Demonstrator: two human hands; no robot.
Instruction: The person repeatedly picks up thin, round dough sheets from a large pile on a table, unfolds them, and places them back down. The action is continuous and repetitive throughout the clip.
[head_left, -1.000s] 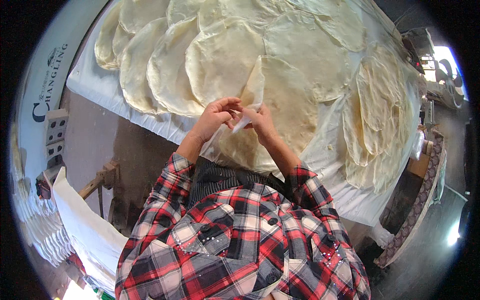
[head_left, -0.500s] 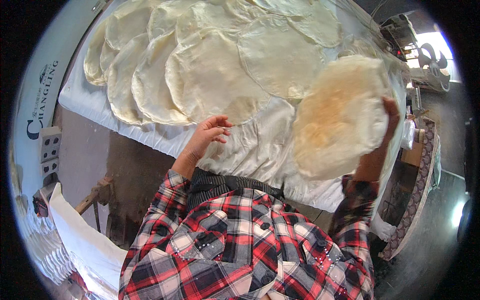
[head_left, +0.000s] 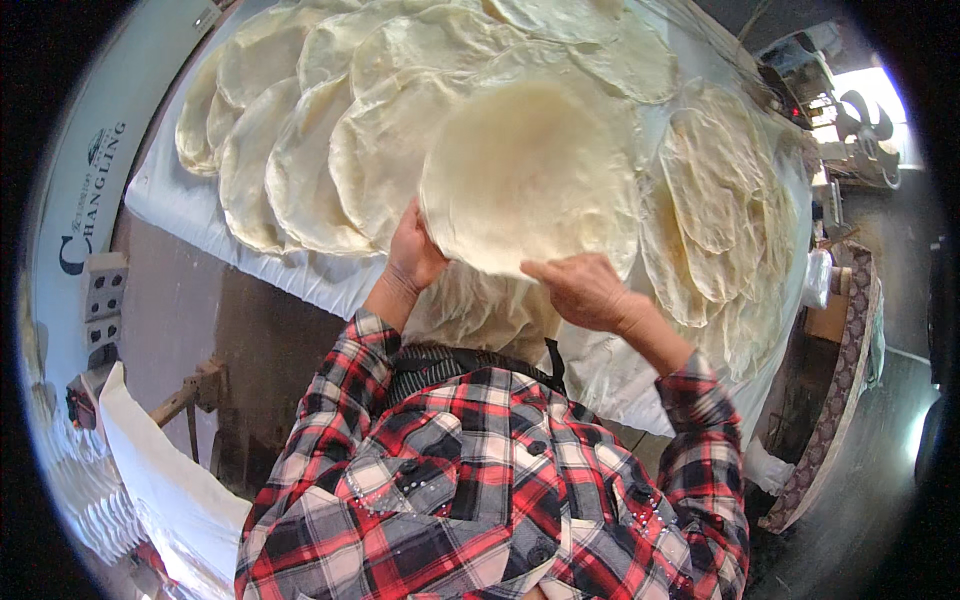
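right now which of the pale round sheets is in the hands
The round sheet in front of the person: both hands hold its left and near edges, while the other sheets lie overlapping below.

- One left hand [head_left: 415,250], one right hand [head_left: 588,292]
- One pale round sheet [head_left: 530,180] held between them
- At least eight other sheets [head_left: 310,165], too overlapped for me to count exactly
- One fan [head_left: 866,128] over there

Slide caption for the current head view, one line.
Left hand and right hand hold a pale round sheet at its edge, with overlapping similar sheets to its left.
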